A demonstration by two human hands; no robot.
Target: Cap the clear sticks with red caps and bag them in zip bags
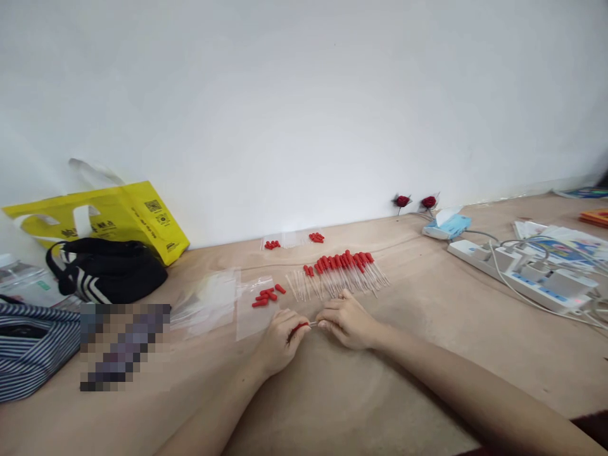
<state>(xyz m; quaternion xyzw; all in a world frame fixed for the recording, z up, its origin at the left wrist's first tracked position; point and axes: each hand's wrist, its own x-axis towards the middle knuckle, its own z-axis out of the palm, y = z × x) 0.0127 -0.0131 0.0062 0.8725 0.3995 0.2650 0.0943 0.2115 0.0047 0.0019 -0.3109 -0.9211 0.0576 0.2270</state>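
Observation:
My left hand [285,337] is closed on a red rubber bulb [299,327], low in the middle of the view. My right hand [346,320] pinches a thin clear tube [313,323] whose end meets the bulb between the two hands. Just beyond them lies a row of clear tubes with red bulbs [349,261] on their far ends. At its left, several bare clear tubes [298,285] lie side by side. Several loose red bulbs [266,296] rest on a clear plastic bag [251,316] beyond my left hand.
More red bulbs [316,238] lie near the wall. Clear bags [209,304], a black pouch [118,272], a yellow bag [156,221] and a striped cloth item [38,348] are left. Rightward are a tissue pack [446,227], a power strip [527,278] with cables, and papers [565,244].

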